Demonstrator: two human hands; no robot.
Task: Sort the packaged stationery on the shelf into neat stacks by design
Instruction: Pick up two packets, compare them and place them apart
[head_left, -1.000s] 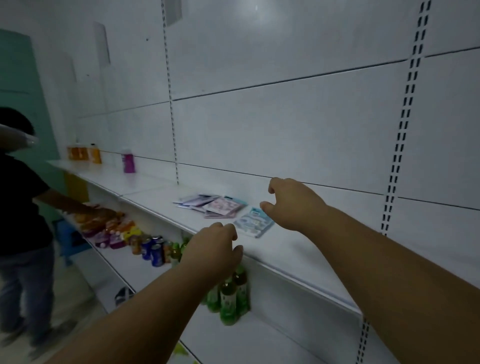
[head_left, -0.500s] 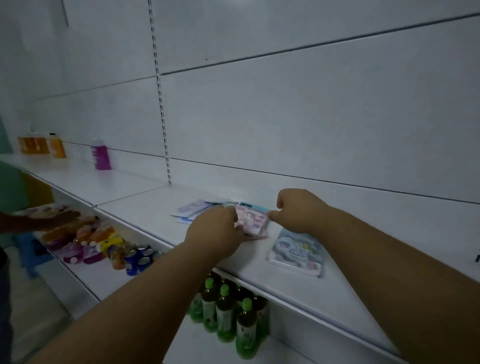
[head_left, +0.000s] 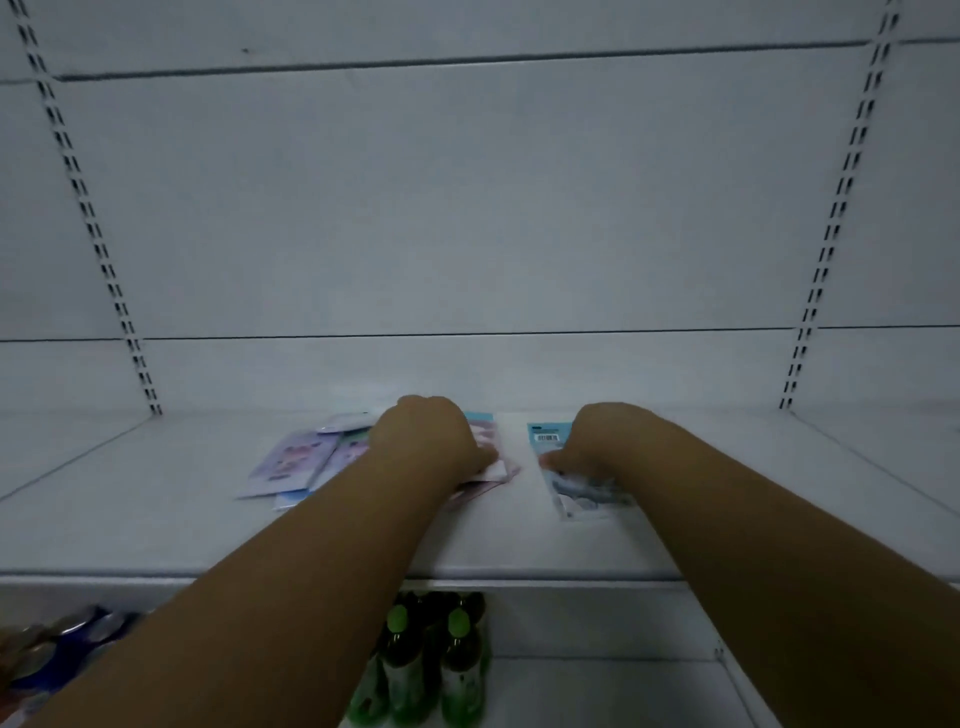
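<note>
Several flat stationery packs lie on the white shelf (head_left: 156, 530). A loose pile of lilac packs (head_left: 293, 462) fans out at the left. My left hand (head_left: 431, 441) rests curled on a pink pack (head_left: 491, 457), its thumb pressed at the pack's right edge. A blue pack (head_left: 582, 493) with a barcode lies apart to the right. My right hand (head_left: 602, 439) sits on that pack, fingers curled and thumb touching its left side. Both hands cover much of the packs beneath them.
Green-capped bottles (head_left: 431, 665) stand on the lower shelf below the front edge. Cans and packets (head_left: 62, 644) lie at the lower left. The white back wall has slotted uprights (head_left: 98, 244) at both sides.
The view has turned to face the shelf squarely. Both hands have come down onto the packs: left on the pink one, right on the blue one. The other person is out of view.
</note>
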